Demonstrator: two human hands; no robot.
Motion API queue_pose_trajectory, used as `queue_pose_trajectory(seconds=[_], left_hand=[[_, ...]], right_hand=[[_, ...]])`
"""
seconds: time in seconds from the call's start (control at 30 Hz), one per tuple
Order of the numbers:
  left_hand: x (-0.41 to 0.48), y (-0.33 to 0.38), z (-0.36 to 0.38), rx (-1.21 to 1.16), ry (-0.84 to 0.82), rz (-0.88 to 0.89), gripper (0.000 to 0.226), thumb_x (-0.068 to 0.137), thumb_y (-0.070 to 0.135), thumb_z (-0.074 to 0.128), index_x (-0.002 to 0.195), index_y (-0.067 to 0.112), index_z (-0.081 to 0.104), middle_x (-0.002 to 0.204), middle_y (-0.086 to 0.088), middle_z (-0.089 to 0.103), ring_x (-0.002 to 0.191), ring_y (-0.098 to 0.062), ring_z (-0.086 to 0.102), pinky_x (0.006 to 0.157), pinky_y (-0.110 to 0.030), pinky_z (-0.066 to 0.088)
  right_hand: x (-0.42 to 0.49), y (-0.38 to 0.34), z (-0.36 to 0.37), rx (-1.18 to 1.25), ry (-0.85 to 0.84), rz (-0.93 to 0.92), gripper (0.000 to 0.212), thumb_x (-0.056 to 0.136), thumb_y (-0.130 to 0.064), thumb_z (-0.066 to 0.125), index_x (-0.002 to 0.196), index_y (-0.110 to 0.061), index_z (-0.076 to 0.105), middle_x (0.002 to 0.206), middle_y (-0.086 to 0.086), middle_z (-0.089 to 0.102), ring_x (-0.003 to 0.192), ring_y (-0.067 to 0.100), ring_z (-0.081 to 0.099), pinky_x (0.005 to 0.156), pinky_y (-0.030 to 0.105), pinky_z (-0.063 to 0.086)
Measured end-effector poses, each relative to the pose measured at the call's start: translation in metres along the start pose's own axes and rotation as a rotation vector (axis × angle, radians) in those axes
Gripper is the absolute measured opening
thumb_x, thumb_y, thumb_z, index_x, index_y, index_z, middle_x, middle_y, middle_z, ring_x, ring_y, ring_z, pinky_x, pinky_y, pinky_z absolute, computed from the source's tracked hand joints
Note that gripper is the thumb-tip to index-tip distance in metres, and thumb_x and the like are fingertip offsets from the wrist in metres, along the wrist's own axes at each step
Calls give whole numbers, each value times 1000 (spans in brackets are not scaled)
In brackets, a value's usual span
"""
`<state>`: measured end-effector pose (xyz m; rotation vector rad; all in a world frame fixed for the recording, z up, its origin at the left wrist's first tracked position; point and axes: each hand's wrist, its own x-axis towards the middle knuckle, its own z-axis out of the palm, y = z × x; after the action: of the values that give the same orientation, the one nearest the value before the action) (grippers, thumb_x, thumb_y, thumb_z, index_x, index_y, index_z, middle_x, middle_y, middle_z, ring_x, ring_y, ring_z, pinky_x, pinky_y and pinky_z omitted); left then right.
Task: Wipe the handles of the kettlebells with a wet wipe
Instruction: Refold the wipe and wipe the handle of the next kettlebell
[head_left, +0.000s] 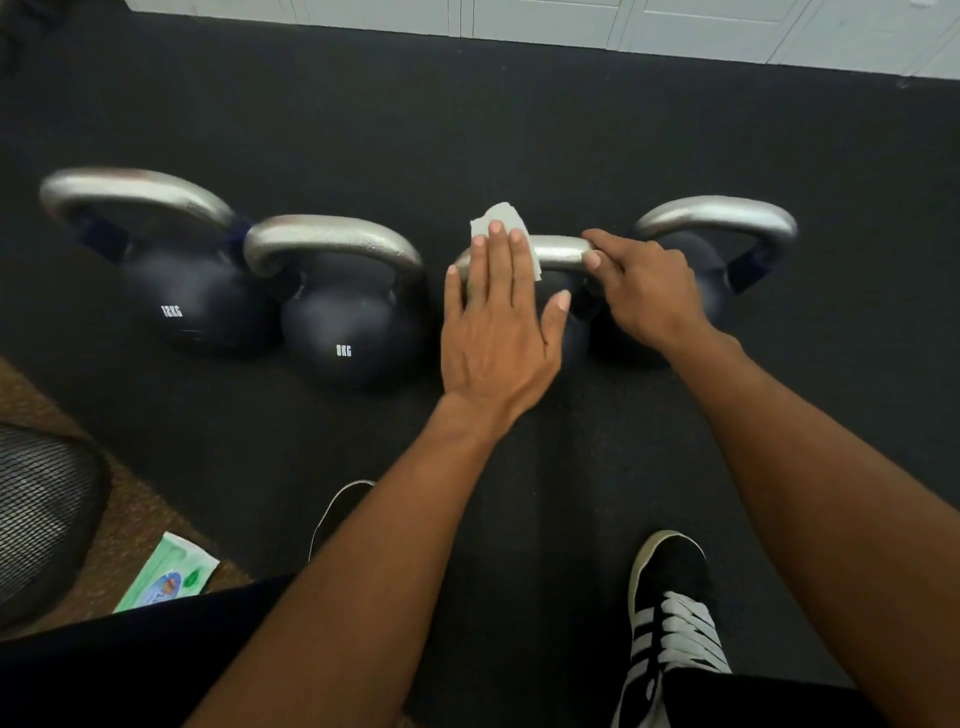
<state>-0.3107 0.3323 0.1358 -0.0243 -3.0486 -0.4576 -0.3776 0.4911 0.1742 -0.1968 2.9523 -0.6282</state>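
Head view: the wipe is on the third handle, centre of frame.

Four kettlebells (353, 338) stand in a row across mid-frame on the black floor (519, 130). The left hand (498, 312) lies flat with straight fingers and presses the wipe (501, 218) onto the left part of the third handle (558, 252). A corner of the wipe pokes out past the fingertips. The right hand (644, 291) curls round that handle's right end, likely to steady it. The step looks mid-wipe. Next, the wipe needs to slide right along the bare bar, so the right hand must give way. The pack (166, 571) lies lower left.
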Motion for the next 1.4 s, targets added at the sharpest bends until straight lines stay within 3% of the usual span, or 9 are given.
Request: queue_pose_trajectory(seconds=[0.43,0.57,0.67,0.77,0.83,0.9,0.97,1.03,1.4], left_hand=[[-9,6,6,-53,50,-68,77,104,54,16,162,3,10,169,-19,9,157,-31,11,126,-51,12],[-7,38,1,-482,56,-357,73,107,50,15,162,6,-3,170,-14,-7,158,-24,-2,128,-47,6],[11,69,-21,-1048,53,-676,68,110,47,19,163,13,-5,171,-7,-9,158,-21,6,128,-39,6],[23,88,-48,-1755,169,-915,68,105,53,33,161,18,22,161,-11,38,141,-24,45,120,-39,34],[26,85,-58,-2084,315,-1048,42,106,43,41,132,14,56,122,-6,65,110,-16,64,100,-30,50],[27,75,-57,-2240,346,-1095,36,107,40,36,119,19,63,118,4,66,113,-7,60,101,-22,43],[20,59,-48,-2402,327,-1045,59,106,50,27,148,15,49,154,-2,48,145,-16,41,122,-37,24],[15,47,-39,-2566,273,-1032,74,103,61,18,152,11,44,160,-8,41,151,-23,34,125,-47,17],[12,41,-19,-2753,237,-995,83,101,68,14,144,10,54,152,-10,52,145,-26,43,121,-53,24]], right_hand=[[-1,0,-4,17,1,-13,34,107,-38,39,135,-29,56,113,9,69,105,33,61,81,38,43],[-1,-1,-2,6,2,-4,35,107,-38,38,136,-30,56,118,9,69,110,35,59,82,37,40],[0,-1,-2,7,-5,12,36,107,-38,38,139,-32,54,126,8,67,115,37,58,92,43,44],[3,0,-2,0,-25,26,38,106,-39,39,142,-34,51,131,8,65,119,39,56,97,48,46],[4,2,-2,-6,-21,19,39,106,-40,39,142,-35,51,129,8,66,117,39,57,94,46,45],[3,2,-1,-7,-13,11,39,106,-40,39,142,-34,52,128,8,66,116,39,57,94,45,45],[3,2,-1,-11,-5,3,39,106,-40,39,143,-32,52,130,9,66,117,39,57,95,46,45],[2,3,0,-16,2,-7,39,107,-39,39,143,-31,52,130,7,66,117,38,57,95,45,45],[4,9,3,27,15,-16,40,106,-41,40,142,-30,53,112,5,71,102,27,63,80,36,45]])
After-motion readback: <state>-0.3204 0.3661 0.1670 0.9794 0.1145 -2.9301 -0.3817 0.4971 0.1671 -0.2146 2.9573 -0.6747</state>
